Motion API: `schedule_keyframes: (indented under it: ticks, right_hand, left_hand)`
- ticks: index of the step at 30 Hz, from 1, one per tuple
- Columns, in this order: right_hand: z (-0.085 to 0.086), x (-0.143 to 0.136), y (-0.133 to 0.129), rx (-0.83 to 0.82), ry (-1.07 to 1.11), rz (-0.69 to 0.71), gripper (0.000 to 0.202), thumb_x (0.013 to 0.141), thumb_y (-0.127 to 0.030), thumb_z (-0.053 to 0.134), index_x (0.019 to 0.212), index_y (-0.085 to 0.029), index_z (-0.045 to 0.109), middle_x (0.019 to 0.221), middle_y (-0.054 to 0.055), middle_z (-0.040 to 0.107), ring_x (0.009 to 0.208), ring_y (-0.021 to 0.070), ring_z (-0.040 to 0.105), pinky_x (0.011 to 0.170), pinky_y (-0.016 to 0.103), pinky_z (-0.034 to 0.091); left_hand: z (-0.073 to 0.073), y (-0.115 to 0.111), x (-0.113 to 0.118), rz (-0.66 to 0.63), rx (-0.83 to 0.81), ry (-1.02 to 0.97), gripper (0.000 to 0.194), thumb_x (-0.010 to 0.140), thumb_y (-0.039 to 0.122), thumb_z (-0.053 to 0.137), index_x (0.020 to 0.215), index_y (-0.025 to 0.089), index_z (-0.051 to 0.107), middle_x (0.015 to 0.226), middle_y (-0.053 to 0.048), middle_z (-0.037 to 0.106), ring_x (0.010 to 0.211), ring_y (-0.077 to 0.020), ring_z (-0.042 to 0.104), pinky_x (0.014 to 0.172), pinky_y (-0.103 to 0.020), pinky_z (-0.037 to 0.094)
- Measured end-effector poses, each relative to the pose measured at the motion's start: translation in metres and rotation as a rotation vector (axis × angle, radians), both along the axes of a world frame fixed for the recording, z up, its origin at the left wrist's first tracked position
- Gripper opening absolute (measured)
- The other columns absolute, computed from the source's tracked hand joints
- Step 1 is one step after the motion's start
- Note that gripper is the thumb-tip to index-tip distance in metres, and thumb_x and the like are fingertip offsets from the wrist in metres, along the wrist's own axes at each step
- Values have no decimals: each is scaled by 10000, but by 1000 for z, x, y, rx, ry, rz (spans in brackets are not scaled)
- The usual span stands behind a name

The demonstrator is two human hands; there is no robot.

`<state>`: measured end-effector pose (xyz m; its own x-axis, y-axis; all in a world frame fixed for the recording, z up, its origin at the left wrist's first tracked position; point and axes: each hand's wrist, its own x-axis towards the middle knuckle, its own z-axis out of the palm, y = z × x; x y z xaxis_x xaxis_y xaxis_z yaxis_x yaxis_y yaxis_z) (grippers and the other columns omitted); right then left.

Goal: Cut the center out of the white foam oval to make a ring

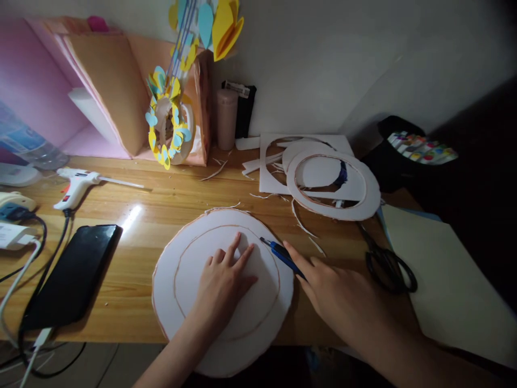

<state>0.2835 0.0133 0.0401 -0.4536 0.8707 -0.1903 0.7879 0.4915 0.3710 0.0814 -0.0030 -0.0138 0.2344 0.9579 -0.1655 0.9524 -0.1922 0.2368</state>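
A round white cardboard disc [165,280] lies on the wooden desk and juts past its front edge. A smaller brownish ring line runs inside its rim. My left hand [224,280] rests on the middle of the disc with its fingers spread. A blue utility knife [285,257] is gripped in my right hand [331,291], index finger stretched along its body. The knife's tip points at the upper right of the inner line, on or just over the cardboard; contact is hard to tell.
Cut cardboard rings [374,196] and scraps lie at the back right. Black scissors [390,269] rest beside pale sheets [452,285]. On the left are a phone [75,275], a glue gun [76,186] and cables. A paper-flower wreath [177,126] hangs at the back.
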Motion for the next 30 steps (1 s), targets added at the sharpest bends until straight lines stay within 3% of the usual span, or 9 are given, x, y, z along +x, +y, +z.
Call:
schedule_keyframes:
  ticks: [10, 22, 30]
  right_hand:
    - [-5, 8, -4, 113, 26, 48, 767, 632, -36, 688, 1342, -279, 527, 637, -33, 648, 375, 136, 574, 329, 233, 349]
    - [-6, 15, -6, 157, 97, 78, 732, 582, -81, 705, 1285, -248, 589, 544, -43, 626, 348, 127, 555, 327, 231, 299]
    - [-13, 21, -14, 73, 163, -11, 667, 713, -186, 690, 1353, -254, 514, 680, -26, 696, 408, 137, 604, 346, 246, 361]
  left_hand:
    - [-2, 0, 0, 10, -14, 2, 606, 857, 329, 606, 1426, 295, 399, 1536, -91, 316, 1066, -303, 572, 858, -453, 507]
    - [-2, 0, 1, 21, 8, 11, 575, 864, 298, 596, 1412, 305, 419, 1528, -76, 338, 1028, -281, 580, 852, -444, 510]
    - [-2, 1, 0, 43, -8, -15, 575, 853, 299, 612, 1399, 325, 435, 1528, -56, 338, 1012, -281, 577, 845, -445, 507]
